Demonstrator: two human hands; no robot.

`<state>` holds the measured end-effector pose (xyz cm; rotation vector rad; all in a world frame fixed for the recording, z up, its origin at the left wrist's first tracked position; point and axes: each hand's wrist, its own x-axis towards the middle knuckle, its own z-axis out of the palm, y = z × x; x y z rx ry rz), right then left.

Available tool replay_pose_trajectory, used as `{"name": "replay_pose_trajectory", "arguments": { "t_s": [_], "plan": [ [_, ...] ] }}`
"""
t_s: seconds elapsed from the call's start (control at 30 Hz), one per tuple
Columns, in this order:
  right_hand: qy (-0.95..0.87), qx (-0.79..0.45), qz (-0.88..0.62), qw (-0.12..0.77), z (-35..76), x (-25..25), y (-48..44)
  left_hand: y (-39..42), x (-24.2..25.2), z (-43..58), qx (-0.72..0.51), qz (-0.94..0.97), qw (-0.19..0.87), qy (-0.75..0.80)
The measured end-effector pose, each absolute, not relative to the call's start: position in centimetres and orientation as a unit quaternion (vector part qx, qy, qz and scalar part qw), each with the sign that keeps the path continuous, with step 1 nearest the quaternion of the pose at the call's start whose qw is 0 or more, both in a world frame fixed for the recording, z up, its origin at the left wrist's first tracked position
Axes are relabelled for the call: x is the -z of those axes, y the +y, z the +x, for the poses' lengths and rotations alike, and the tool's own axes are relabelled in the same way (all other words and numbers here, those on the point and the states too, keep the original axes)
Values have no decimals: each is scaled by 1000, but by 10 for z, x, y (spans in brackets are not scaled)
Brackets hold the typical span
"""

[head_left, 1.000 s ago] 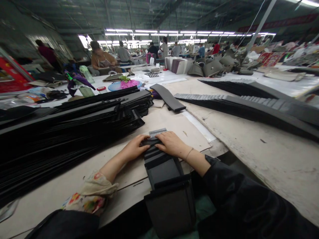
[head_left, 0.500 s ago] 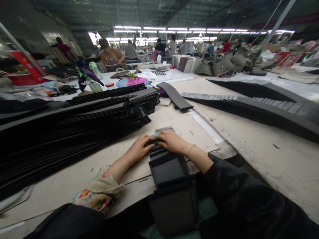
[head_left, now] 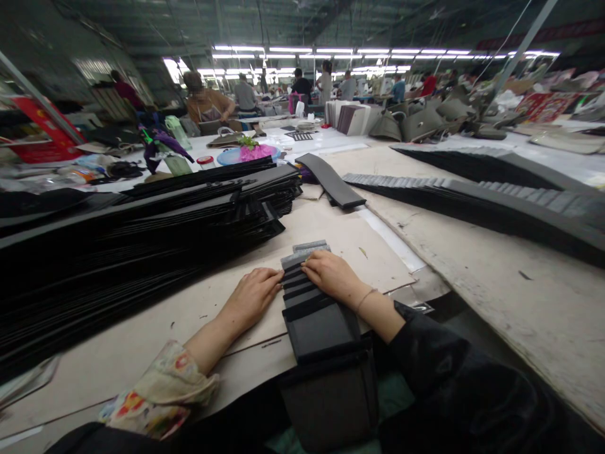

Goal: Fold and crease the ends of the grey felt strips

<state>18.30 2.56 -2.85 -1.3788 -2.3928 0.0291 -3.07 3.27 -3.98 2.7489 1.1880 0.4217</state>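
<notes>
A row of overlapping black strips runs from the table edge toward the middle of the board, each lower piece stepped over the one before. Grey ends show at the far tip of the row. My right hand lies over the upper strips, its thumb and fingers bent together on a strip near the far end. Beside the row's left edge rests my left hand, fingers extended and fingertips touching the strips' side. What lies under my right palm is hidden.
A tall pile of long black strips fills the left. Fanned strips lie on the right board. One curved strip lies ahead. Farther back are a pink bag, grey pieces and a person.
My left hand has drawn back leftward from the strips' far end to their left edge. My right hand stays near the same spot, and the folds between the hands now show.
</notes>
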Motion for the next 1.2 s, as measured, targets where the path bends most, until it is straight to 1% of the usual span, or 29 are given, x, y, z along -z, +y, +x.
{"name": "replay_pose_trajectory", "arguments": {
  "t_s": [0.07, 0.13, 0.27, 0.43, 0.6, 0.67, 0.77, 0.87, 0.93, 1.03, 1.13, 1.2],
  "plan": [
    [-839, -10, -508, 196, 182, 31, 24, 34, 36, -33, -143, 904, 82, 395],
    [-837, -15, -509, 200, 182, 33, 23, 43, 31, -31, -151, 895, 128, 400],
    [-836, -41, -498, 229, 184, 35, 23, 72, 25, -16, -185, 831, 213, 479],
    [-813, -47, -516, 264, 185, 38, 22, 101, 27, 7, -167, 801, 269, 508],
    [-758, -24, -585, 290, 184, 42, 22, 100, 25, 13, -158, 779, 327, 511],
    [-751, -33, -595, 283, 183, 43, 23, 94, 22, 13, -181, 753, 390, 498],
    [-751, -47, -598, 277, 183, 43, 24, 86, 17, 10, -206, 682, 519, 473],
    [-748, -56, -591, 296, 185, 42, 24, 82, 15, 8, -181, 643, 586, 459],
    [-750, -64, -579, 313, 187, 41, 24, 82, 15, 8, -162, 655, 577, 459],
    [-757, -92, -559, 327, 194, 37, 24, 83, 19, 9, -151, 710, 508, 464],
    [-776, -135, -533, 309, 202, 32, 21, 83, 21, 11, -146, 759, 438, 459],
    [-796, -152, -509, 291, 204, 31, 18, 83, 21, 12, -145, 781, 411, 446]
  ]
}}
